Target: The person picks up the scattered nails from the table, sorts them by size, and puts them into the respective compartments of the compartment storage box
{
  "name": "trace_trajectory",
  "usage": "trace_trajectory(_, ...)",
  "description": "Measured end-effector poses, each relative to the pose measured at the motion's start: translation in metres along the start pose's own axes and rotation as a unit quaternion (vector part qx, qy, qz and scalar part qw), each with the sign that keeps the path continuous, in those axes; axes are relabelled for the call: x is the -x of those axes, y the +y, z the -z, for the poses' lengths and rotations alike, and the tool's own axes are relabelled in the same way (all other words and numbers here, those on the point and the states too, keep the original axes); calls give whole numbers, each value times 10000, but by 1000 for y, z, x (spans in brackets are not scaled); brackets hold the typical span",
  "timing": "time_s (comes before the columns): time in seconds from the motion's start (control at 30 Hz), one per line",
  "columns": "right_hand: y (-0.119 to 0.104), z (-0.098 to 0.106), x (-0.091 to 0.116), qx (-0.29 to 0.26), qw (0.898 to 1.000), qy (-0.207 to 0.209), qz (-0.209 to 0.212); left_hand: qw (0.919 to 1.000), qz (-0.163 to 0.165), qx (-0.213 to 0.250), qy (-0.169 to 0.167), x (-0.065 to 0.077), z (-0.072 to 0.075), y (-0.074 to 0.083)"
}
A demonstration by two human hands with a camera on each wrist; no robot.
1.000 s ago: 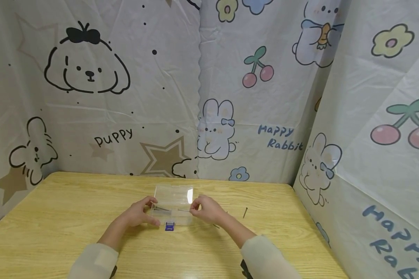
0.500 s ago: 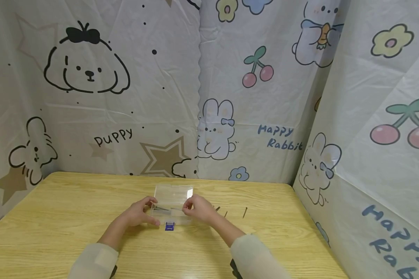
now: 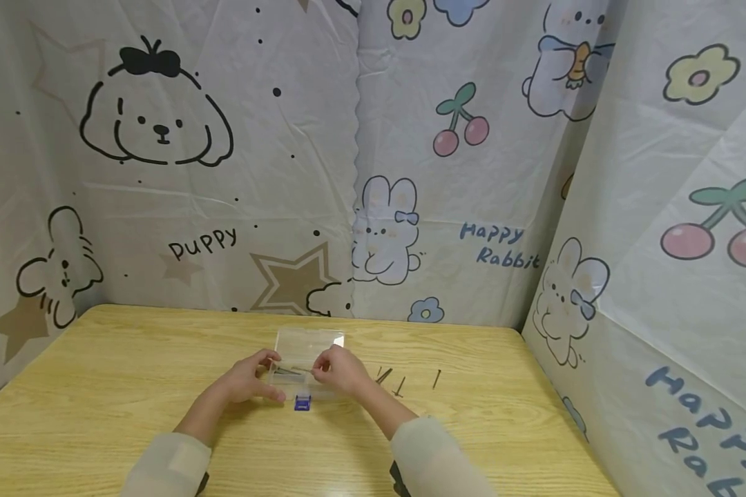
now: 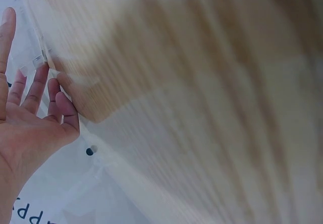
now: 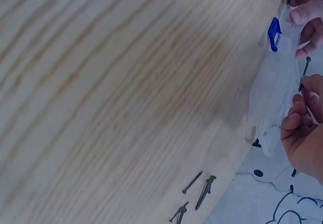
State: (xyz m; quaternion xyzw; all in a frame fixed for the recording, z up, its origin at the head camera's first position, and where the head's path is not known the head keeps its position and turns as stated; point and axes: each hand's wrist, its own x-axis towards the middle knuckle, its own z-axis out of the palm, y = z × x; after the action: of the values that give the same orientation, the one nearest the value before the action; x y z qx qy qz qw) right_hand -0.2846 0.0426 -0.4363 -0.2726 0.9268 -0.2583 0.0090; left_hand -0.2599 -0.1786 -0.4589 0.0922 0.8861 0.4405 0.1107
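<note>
"so, near side first?"
"a blue latch (image 3: 302,403), on the front of the clear box (image 3: 320,391)."
"and the hands?"
"the left hand (image 3: 249,382) holds the box's left end; the right hand (image 3: 343,371) pinches a thin metal fastener (image 5: 305,73) over the box. loose fasteners (image 5: 205,193) lie rightward on the table (image 3: 323,449)."
"farther back?"
"the open lid (image 3: 309,340), then a printed curtain (image 3: 273,186)."

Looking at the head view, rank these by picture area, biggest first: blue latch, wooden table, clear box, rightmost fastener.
1. Wooden table
2. Clear box
3. Blue latch
4. Rightmost fastener, very thin
</note>
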Motion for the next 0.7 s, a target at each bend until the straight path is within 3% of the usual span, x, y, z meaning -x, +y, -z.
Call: trace_trajectory(0.7,-18,-20,-13,239,9985,235,-423,9999,-27,-98,-25,0,1,1)
